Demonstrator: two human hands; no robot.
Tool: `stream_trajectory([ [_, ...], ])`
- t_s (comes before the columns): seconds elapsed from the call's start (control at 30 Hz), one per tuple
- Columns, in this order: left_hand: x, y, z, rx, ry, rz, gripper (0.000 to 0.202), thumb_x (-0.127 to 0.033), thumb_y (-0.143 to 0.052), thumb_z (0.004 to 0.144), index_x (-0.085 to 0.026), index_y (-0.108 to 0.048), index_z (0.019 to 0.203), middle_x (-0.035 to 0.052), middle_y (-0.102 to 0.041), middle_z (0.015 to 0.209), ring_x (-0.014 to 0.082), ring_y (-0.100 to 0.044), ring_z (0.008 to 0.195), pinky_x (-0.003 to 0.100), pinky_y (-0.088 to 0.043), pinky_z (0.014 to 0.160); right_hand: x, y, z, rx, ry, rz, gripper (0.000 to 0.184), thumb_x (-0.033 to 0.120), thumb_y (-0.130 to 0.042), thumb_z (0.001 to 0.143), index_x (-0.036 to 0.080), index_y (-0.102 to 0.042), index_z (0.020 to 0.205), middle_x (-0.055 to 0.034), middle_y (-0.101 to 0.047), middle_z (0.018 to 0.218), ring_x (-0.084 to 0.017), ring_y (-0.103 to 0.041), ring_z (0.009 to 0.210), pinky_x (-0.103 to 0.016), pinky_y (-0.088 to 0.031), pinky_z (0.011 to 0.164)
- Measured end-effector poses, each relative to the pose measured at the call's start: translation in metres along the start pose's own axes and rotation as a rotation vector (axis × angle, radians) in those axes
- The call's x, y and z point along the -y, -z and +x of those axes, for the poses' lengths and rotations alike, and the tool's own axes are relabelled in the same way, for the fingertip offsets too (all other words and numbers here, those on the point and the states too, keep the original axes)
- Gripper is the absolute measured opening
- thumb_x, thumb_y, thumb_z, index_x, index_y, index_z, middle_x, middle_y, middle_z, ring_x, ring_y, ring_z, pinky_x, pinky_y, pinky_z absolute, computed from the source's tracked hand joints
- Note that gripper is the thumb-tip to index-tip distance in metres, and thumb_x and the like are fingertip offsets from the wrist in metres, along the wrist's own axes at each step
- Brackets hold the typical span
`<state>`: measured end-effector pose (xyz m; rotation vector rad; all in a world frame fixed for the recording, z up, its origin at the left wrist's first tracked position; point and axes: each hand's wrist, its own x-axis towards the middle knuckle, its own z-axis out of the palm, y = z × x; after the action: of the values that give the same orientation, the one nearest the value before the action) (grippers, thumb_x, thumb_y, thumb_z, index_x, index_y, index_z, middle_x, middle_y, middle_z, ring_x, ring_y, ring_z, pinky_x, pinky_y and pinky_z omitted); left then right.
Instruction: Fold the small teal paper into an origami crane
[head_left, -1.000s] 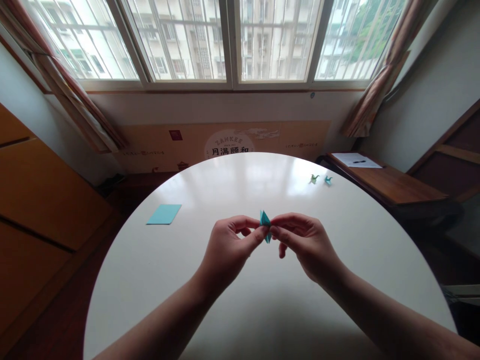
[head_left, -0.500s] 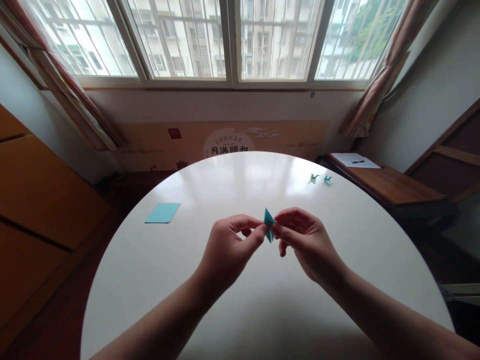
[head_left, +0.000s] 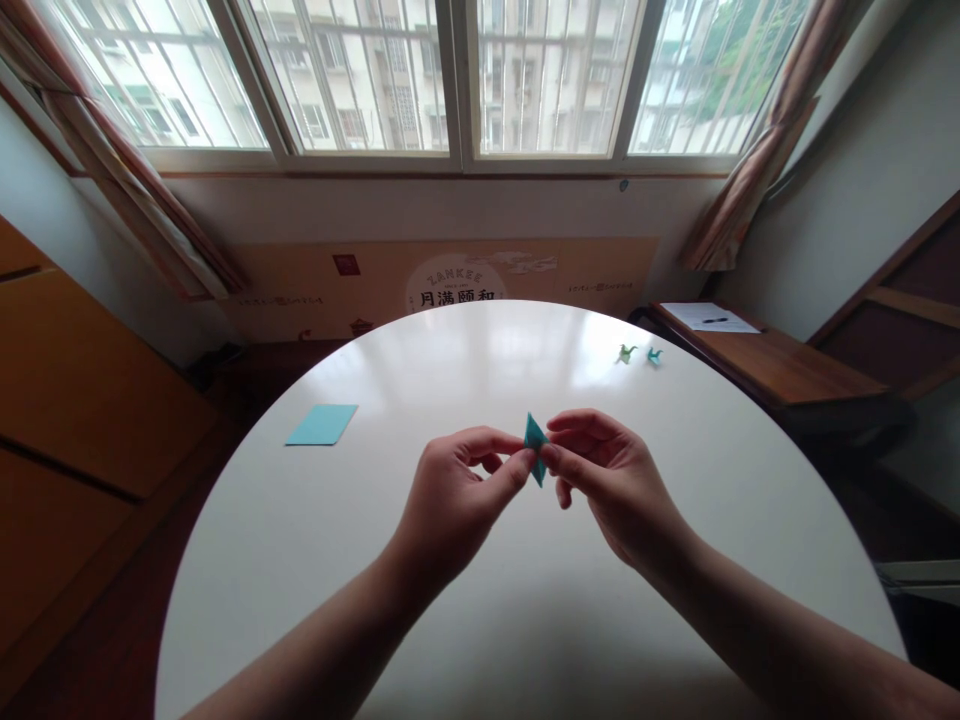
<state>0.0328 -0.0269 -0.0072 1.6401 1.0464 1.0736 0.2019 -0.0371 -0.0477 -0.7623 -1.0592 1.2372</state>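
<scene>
A small teal piece of folded paper, narrow and diamond-shaped with points at top and bottom, is held above the middle of the table. My left hand pinches its left side between thumb and index finger. From the right, the thumb of my right hand presses on its middle, with the index finger bent behind; the contact of that finger is partly hidden. The other fingers of my right hand are loosely curled.
On the round white table, a stack of light blue square paper lies at left. Two small folded paper birds, a green one and a teal one, stand at far right. Beyond is a wooden side table with papers and a pen.
The folded paper has turned slightly and looks narrower between my fingers. My right thumb has shifted a little to the left and up. The whole view has moved slightly.
</scene>
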Motion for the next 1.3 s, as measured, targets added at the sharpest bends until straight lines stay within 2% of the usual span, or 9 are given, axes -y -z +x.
stream_trajectory([
  [0.13, 0.003, 0.001, 0.003, 0.002, 0.124, -0.184, 0.019, -0.033, -0.076, 0.078, -0.014, -0.081, 0.082, 0.0004, -0.061, 0.056, 0.0096, -0.044, 0.048, 0.019, -0.039, 0.041, 0.002, 0.0, 0.0, 0.007, -0.014, 0.016, 0.022, 0.026, -0.086, 0.076, 0.023, -0.074, 0.095, -0.0026, -0.074, 0.085, -0.018, -0.067, 0.072, -0.021, -0.051, 0.044],
  [0.23, 0.003, 0.0, 0.003, -0.018, 0.16, -0.242, 0.021, -0.035, -0.077, 0.077, -0.014, -0.081, 0.078, -0.0007, -0.056, 0.052, 0.0091, -0.042, 0.047, 0.019, -0.037, 0.04, 0.004, -0.001, 0.001, 0.041, -0.039, -0.005, 0.019, 0.029, -0.085, 0.078, 0.022, -0.076, 0.093, -0.0038, -0.074, 0.084, -0.017, -0.066, 0.072, -0.02, -0.051, 0.043],
  [0.37, 0.0, 0.0, 0.002, -0.013, 0.107, -0.173, 0.02, -0.034, -0.075, 0.079, -0.015, -0.081, 0.081, 0.0027, -0.066, 0.06, 0.0102, -0.045, 0.049, 0.02, -0.039, 0.042, 0.005, -0.002, 0.001, 0.051, -0.054, -0.082, 0.017, 0.034, -0.084, 0.078, 0.019, -0.078, 0.085, -0.0049, -0.072, 0.074, -0.018, -0.065, 0.07, -0.02, -0.049, 0.041],
  [0.53, -0.001, -0.001, 0.0, -0.04, -0.024, -0.009, 0.018, -0.031, -0.072, 0.082, -0.016, -0.081, 0.082, 0.0062, -0.075, 0.074, 0.012, -0.052, 0.054, 0.021, -0.042, 0.044, 0.004, -0.001, 0.0, 0.035, -0.038, -0.196, 0.022, 0.04, -0.081, 0.08, 0.018, -0.079, 0.085, -0.006, -0.072, 0.073, -0.018, -0.065, 0.068, -0.021, -0.048, 0.041],
  [0.73, 0.002, -0.001, 0.001, -0.006, -0.009, -0.045, 0.019, -0.03, -0.074, 0.082, -0.015, -0.08, 0.092, 0.0041, -0.072, 0.072, 0.0123, -0.053, 0.057, 0.021, -0.045, 0.046, 0.006, -0.003, -0.002, 0.017, -0.019, -0.271, 0.026, 0.044, -0.078, 0.083, 0.017, -0.079, 0.086, -0.0048, -0.071, 0.072, -0.015, -0.062, 0.062, -0.021, -0.048, 0.041],
  [1.03, 0.005, -0.002, 0.0, -0.018, 0.036, -0.116, 0.014, -0.028, -0.075, 0.079, -0.014, -0.077, 0.082, 0.0001, -0.065, 0.061, 0.0097, -0.049, 0.05, 0.018, -0.042, 0.042, 0.009, -0.008, -0.009, 0.046, 0.017, -0.34, 0.024, 0.039, -0.078, 0.082, 0.019, -0.082, 0.094, -0.0053, -0.072, 0.073, -0.015, -0.057, 0.058, -0.023, -0.046, 0.042],
  [1.17, 0.005, -0.004, 0.001, -0.045, 0.053, -0.117, 0.012, -0.026, -0.073, 0.077, -0.014, -0.074, 0.078, 0.0, -0.064, 0.063, 0.0097, -0.05, 0.051, 0.018, -0.042, 0.042, 0.009, -0.01, -0.01, 0.06, 0.023, -0.376, 0.022, 0.036, -0.08, 0.081, 0.018, -0.082, 0.093, -0.0064, -0.074, 0.078, -0.014, -0.055, 0.057, -0.023, -0.041, 0.042],
  [1.3, 0.002, -0.007, 0.0, -0.065, 0.027, -0.102, 0.01, -0.022, -0.068, 0.077, -0.014, -0.071, 0.072, -0.0003, -0.064, 0.062, 0.0097, -0.051, 0.052, 0.019, -0.043, 0.045, 0.009, -0.011, -0.009, 0.076, -0.006, -0.348, 0.017, 0.033, -0.078, 0.082, 0.018, -0.081, 0.089, -0.0044, -0.07, 0.073, -0.013, -0.054, 0.058, -0.022, -0.041, 0.043],
])
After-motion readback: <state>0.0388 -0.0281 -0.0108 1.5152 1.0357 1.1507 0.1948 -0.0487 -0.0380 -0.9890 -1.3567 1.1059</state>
